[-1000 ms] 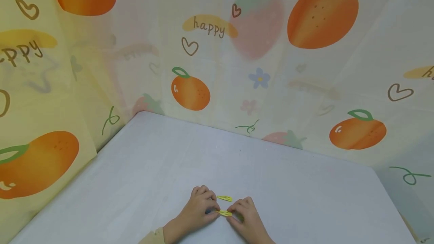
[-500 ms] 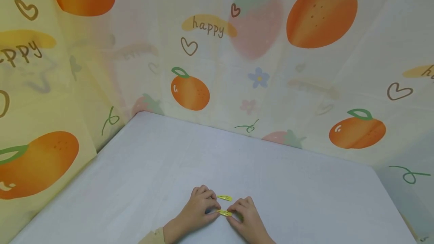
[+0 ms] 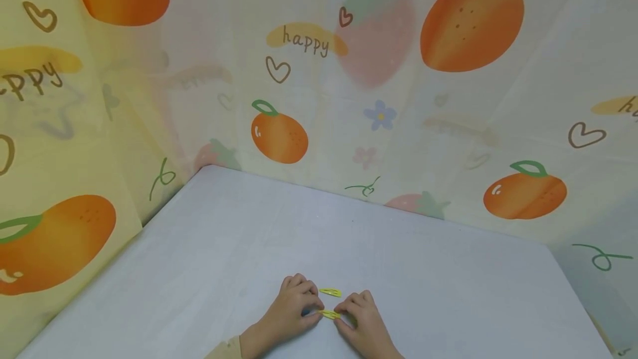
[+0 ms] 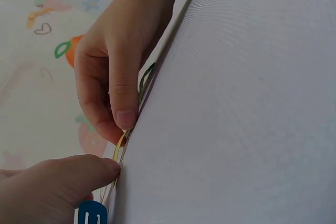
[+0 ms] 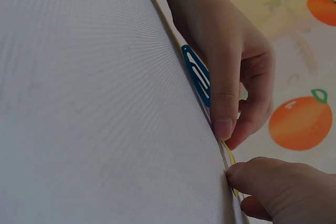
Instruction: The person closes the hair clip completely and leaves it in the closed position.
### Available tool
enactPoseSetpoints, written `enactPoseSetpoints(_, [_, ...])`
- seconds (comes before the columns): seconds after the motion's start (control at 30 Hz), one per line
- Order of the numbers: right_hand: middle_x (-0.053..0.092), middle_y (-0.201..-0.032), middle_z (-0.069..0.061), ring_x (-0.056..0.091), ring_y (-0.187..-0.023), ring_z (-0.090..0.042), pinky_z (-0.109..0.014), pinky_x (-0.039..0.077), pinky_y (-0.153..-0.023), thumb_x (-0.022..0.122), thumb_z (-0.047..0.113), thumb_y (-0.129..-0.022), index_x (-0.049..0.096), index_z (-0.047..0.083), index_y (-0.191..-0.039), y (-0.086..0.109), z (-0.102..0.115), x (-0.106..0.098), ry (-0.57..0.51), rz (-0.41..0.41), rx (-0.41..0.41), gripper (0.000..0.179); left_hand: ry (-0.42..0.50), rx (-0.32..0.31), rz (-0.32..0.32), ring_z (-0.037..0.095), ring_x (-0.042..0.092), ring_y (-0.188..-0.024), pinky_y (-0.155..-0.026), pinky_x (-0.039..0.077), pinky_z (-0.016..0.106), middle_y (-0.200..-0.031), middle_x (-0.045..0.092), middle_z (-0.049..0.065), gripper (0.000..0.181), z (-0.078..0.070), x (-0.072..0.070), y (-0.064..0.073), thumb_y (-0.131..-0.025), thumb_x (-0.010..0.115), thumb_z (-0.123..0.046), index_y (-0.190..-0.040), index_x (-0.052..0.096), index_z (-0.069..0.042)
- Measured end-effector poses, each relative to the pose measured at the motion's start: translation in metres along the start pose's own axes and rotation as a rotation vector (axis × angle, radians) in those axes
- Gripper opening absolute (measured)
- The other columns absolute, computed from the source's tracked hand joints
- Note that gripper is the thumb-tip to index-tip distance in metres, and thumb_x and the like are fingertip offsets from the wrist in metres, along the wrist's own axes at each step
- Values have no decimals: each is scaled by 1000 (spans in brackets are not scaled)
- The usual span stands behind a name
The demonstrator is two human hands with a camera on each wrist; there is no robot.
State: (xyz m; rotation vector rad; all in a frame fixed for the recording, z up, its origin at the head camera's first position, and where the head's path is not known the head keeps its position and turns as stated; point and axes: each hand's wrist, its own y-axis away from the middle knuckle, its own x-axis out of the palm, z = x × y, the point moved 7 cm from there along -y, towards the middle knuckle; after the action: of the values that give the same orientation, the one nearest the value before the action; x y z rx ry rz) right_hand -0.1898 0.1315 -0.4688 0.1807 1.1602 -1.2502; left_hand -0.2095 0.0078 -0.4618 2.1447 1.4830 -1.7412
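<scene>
A yellow snap hair clip (image 3: 329, 314) is between my two hands, low over the white table. My left hand (image 3: 291, 306) pinches its left end between thumb and fingers. At the right end, my right hand (image 3: 366, 323) pinches it the same way. A second yellow hair clip (image 3: 330, 292) lies on the table just beyond the held one. In the right wrist view a blue hair clip (image 5: 197, 74) lies by my left hand (image 5: 226, 61). A dark green clip (image 4: 146, 80), partly hidden, shows beside my right hand (image 4: 123, 61) in the left wrist view.
The white tabletop (image 3: 309, 231) stretches away beyond both hands. A cloth curtain (image 3: 319, 87) printed with oranges, hearts and the word happy hangs along its back and left sides.
Both hands keep their hold on the yellow hair clip, and the other yellow clip stays put. The head view shifts only very slightly.
</scene>
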Motion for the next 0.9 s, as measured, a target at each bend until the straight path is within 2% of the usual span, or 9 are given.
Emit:
enactPoseSetpoints(0.43, [43, -76, 14, 30, -68, -7, -19, 30, -56, 60, 23, -67, 56, 19, -77, 0, 0, 0, -25, 18, -7, 12, 7, -30, -10, 3, 28, -77, -70, 20, 29, -80, 41, -16, 18, 2, -2, 5, -62, 61, -36, -76, 58, -25])
enactPoseSetpoints(0.6, [43, -76, 14, 30, -70, -7, -20, 31, -58, 60, 23, -67, 57, 19, -79, -2, 0, 0, -6, 31, 8, 13, -1, -72, 32, 4, 27, -80, -71, 19, 31, -85, 39, -17, 25, 9, -7, 15, -63, 59, -40, -83, 56, -25])
enactPoseSetpoints(0.73, [43, -75, 15, 30, -70, -6, -21, 31, -59, 61, 24, -66, 57, 21, -78, -2, -2, -1, 11, 37, 53, 13, -28, -106, 66, 7, 28, -82, -71, 19, 35, -86, 39, -15, 30, 11, -16, 21, -62, 60, -41, -86, 56, -24])
enactPoseSetpoints(0.9, [42, -74, 16, 29, -70, -4, -20, 31, -59, 62, 25, -65, 57, 22, -76, -1, -4, -1, 15, 45, 95, 12, -106, -165, 155, 9, 27, -82, -71, 18, 36, -84, 37, -14, 34, 14, -26, 27, -60, 59, -46, -84, 55, -23])
